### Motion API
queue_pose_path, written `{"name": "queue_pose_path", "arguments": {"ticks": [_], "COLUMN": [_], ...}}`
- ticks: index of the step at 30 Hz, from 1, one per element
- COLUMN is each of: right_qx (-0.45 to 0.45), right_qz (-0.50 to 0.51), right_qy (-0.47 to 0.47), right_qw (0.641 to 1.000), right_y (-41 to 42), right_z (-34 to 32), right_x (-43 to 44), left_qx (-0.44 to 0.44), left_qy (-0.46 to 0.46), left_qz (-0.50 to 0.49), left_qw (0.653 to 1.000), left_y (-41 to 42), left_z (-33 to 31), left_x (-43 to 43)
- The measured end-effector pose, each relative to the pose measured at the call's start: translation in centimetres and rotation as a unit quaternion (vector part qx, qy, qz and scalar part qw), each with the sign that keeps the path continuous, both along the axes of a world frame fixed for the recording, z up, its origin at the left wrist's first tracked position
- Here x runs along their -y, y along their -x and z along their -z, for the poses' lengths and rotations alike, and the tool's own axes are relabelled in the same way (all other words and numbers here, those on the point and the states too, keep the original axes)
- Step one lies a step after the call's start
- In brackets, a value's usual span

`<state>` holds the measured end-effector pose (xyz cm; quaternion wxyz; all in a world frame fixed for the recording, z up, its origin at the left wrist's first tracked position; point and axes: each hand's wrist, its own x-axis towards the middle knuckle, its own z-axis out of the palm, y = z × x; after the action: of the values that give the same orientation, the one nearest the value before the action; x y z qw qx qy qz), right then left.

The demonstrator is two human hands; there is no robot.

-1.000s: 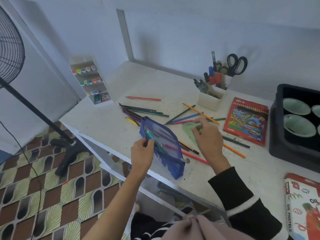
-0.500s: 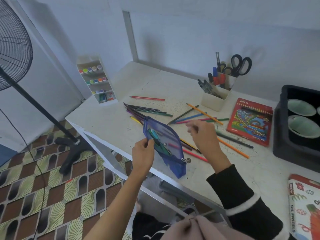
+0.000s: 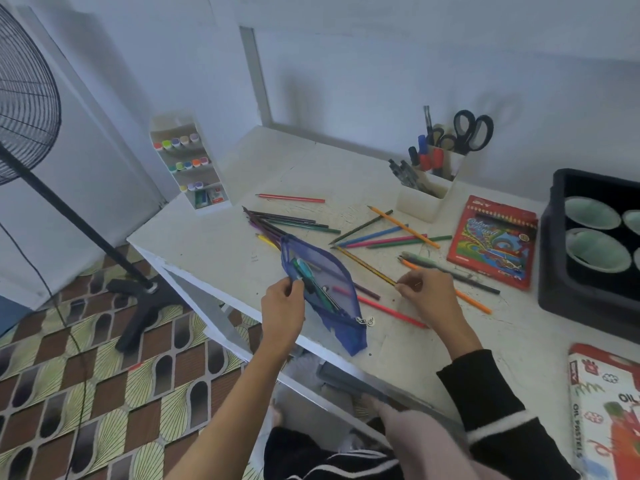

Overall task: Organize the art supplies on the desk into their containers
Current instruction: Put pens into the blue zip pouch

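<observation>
My left hand [image 3: 282, 306] pinches the near edge of a blue mesh pencil pouch [image 3: 325, 292], held open above the desk's front edge with several pens inside. My right hand [image 3: 427, 294] pinches the end of a yellow-and-black striped pencil [image 3: 363, 266] that lies on the white desk [image 3: 214, 237], pointing away to the left. Loose colored pencils [image 3: 377, 235] lie scattered behind the pouch, and a darker bunch [image 3: 280, 221] fans out at its far left. An orange pencil [image 3: 472, 301] and a pink one [image 3: 391, 311] lie beside my right hand.
A white pen holder [image 3: 424, 199] with pens and scissors stands at the back. A red colored-pencil box [image 3: 491, 240] lies right of it, beside a black tray [image 3: 554, 268] of cups. An oil pastels box [image 3: 606, 410] is at the near right, a marker rack [image 3: 190, 168] at the left corner, a fan stand [image 3: 69, 209] on the floor.
My right hand has drawn back toward me from the far pencils and now pinches the striped pencil's end. The light-green item it touched earlier now lies on the desk behind it. The pouch stays in my left hand.
</observation>
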<state>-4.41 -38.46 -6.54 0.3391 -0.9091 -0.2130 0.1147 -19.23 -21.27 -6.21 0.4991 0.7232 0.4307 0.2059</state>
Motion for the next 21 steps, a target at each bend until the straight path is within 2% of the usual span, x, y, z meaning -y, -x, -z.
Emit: {"name": "queue_pose_path", "arguments": {"ticks": [3,6,11,18,21], "right_qx": [-0.053,-0.071,-0.048,0.008,0.009], "right_qz": [0.042,0.012,-0.114,-0.201,-0.177], "right_qy": [-0.13,-0.18,-0.083,-0.004,-0.051], "right_qw": [0.989,0.981,0.989,0.98,0.983], "right_y": [0.2,0.6,1.8,4.6,3.9], "right_z": [-2.6,-5.7,-9.1,-6.1,-5.1], "right_x": [0.5,0.9,0.4,-5.1,-5.0], "left_qx": [0.001,-0.003,-0.001,-0.001,-0.006], "left_qy": [-0.006,-0.01,-0.013,-0.024,-0.026], "left_qz": [0.006,0.011,0.013,0.009,0.006], "left_qw": [1.0,1.0,1.0,1.0,1.0], "left_y": [-0.4,-0.8,-0.9,-0.9,-0.9], "left_z": [-0.1,0.1,0.4,0.4,0.4], "left_x": [0.0,0.0,-0.2,-0.1,-0.1]}}
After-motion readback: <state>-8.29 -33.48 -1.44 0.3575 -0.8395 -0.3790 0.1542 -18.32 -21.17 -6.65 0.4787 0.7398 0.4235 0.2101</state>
